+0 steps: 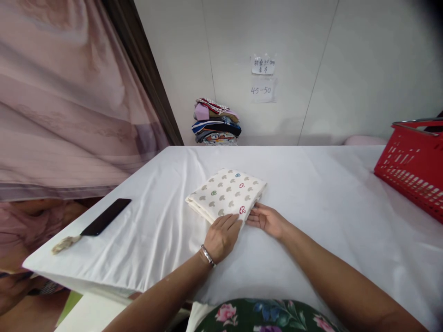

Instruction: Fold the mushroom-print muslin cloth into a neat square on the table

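A folded white cloth printed with grey mushrooms and a few red, blue and green ones lies at the middle of the table, its layered edges showing on the left. Over its near corner are the fingers of my left hand, closed on the fabric, with the thumb hidden. My right hand is at the right edge, palm turned inward, its fingertips partly hidden at the cloth's side and holding that edge. A silver bracelet circles my left wrist.
On the white-covered table, a black phone with a pale tassel lies left. A red basket stands at the right. Folded fabrics are stacked against the wall behind. A pink curtain hangs left; a person is partly visible below it.
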{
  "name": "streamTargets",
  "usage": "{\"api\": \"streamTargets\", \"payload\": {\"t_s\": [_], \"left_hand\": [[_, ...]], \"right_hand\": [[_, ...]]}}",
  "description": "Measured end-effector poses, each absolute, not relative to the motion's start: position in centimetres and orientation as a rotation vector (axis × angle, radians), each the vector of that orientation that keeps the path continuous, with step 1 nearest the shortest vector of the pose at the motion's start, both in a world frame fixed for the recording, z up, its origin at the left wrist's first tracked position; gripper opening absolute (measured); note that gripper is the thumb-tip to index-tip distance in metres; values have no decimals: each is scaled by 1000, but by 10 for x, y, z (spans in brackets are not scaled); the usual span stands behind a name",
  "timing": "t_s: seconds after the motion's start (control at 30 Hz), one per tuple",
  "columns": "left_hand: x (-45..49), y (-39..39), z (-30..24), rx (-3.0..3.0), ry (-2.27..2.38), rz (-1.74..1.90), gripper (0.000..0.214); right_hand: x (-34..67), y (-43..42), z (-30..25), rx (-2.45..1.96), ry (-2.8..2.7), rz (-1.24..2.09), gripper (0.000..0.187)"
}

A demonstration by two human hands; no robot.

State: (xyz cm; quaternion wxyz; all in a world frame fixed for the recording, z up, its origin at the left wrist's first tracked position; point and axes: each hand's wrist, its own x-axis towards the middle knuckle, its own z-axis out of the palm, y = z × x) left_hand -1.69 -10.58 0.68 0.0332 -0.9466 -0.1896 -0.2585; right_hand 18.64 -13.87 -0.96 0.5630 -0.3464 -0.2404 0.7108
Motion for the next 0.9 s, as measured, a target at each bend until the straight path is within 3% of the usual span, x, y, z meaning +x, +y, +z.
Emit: {"api": "streamTargets", "payload": {"t_s": [0.27,0.9], "left_hand": [[-13,-114,3,-2876,-687,-645,55],[-3,-113,1,-2679,-788,-728,63]], "right_hand": [[185,-139,-8,-760,-586,1653,30],[181,-138,-6,-635,-350,1672,13]]}}
